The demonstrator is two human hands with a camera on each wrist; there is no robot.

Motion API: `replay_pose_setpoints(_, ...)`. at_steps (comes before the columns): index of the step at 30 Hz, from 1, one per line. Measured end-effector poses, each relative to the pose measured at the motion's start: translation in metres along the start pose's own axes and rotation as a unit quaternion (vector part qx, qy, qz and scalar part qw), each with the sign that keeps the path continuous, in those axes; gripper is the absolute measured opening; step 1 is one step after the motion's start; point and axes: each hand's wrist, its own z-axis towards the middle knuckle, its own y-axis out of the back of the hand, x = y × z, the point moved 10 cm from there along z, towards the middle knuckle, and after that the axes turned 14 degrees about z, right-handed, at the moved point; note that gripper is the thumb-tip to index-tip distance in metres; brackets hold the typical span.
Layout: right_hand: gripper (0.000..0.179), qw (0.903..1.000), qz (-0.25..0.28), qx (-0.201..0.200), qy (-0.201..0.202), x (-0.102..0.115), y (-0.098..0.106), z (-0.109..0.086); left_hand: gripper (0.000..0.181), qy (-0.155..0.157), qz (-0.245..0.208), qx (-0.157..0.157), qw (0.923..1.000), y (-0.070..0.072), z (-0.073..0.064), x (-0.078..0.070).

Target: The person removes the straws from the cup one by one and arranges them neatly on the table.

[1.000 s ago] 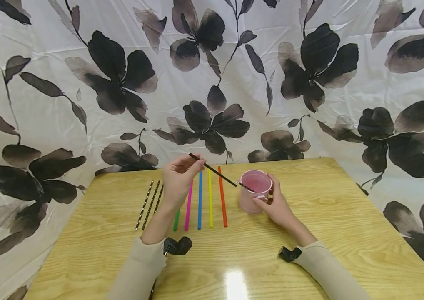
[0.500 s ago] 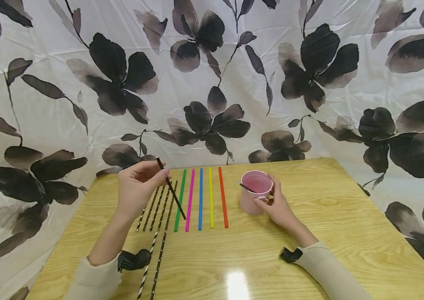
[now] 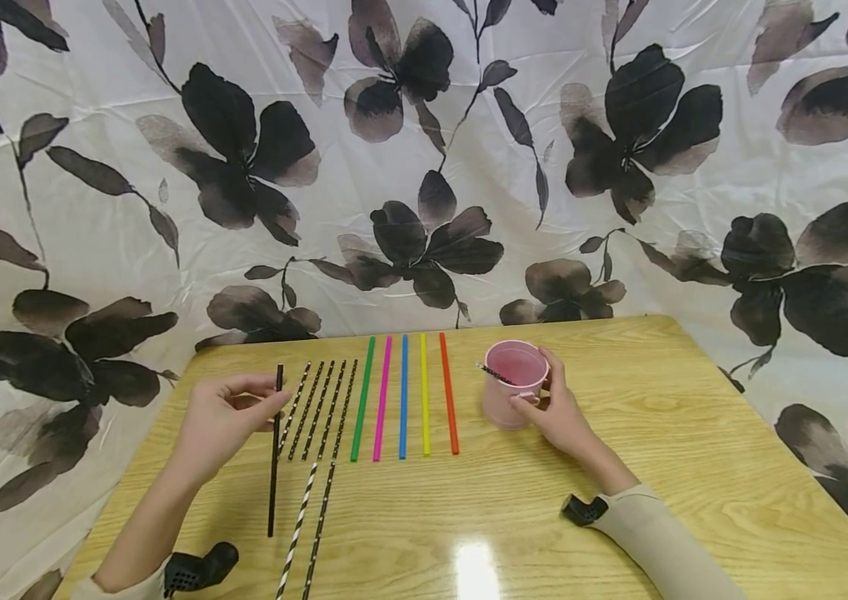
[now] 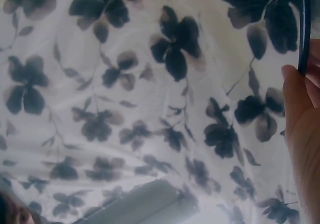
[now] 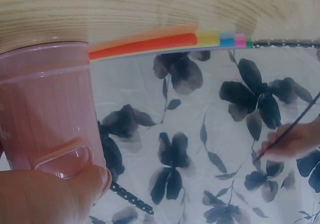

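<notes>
In the head view my left hand pinches a plain black straw between thumb and fingers, near its upper part. The straw stands almost in line with my view, just left of a row of black patterned straws. My right hand holds a small pink bucket around its side, thumb by the little handle. One dotted straw leans inside it, its tip sticking out past the rim. The right wrist view shows the bucket close up, with that dotted straw protruding below.
Green, pink, blue, yellow and red straws lie side by side on the wooden table. Nearer me lie a striped straw and a dotted straw. A floral cloth hangs behind.
My left hand has carried the black straw leftward and down, from beside the bucket to left of the patterned row, turning it steeper. My right hand and the bucket stay in place.
</notes>
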Motion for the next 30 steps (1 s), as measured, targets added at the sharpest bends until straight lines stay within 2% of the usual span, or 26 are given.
replay_pose_setpoints(5,0.086,1.0000,0.000,-0.004,-0.007,-0.001,0.000,-0.001,0.045,0.034,0.025,0.029,0.9987,-0.002,-0.012,0.033)
replay_pose_setpoints(9,0.085,1.0000,-0.006,0.000,-0.007,-0.002,-0.001,-0.002,0.051,0.073,0.031,0.047,0.9957,-0.007,-0.025,0.063)
replay_pose_setpoints(15,0.086,1.0000,-0.004,-0.006,-0.004,-0.001,0.001,-0.002,0.052,0.121,0.044,0.053,0.9902,-0.014,-0.040,0.097)
replay_pose_setpoints(21,0.086,0.9998,-0.012,-0.004,-0.013,-0.003,0.000,-0.007,0.045,0.172,0.052,0.078,0.9807,-0.036,-0.055,0.128)
replay_pose_setpoints(25,0.086,0.9998,-0.009,0.001,-0.015,-0.003,-0.002,-0.006,0.041,0.193,0.059,0.087,0.9756,-0.046,-0.062,0.142)
replay_pose_setpoints(30,0.086,1.0000,-0.005,-0.003,-0.004,0.002,-0.002,-0.002,0.042,0.199,0.068,0.094,0.9731,-0.058,-0.061,0.149)
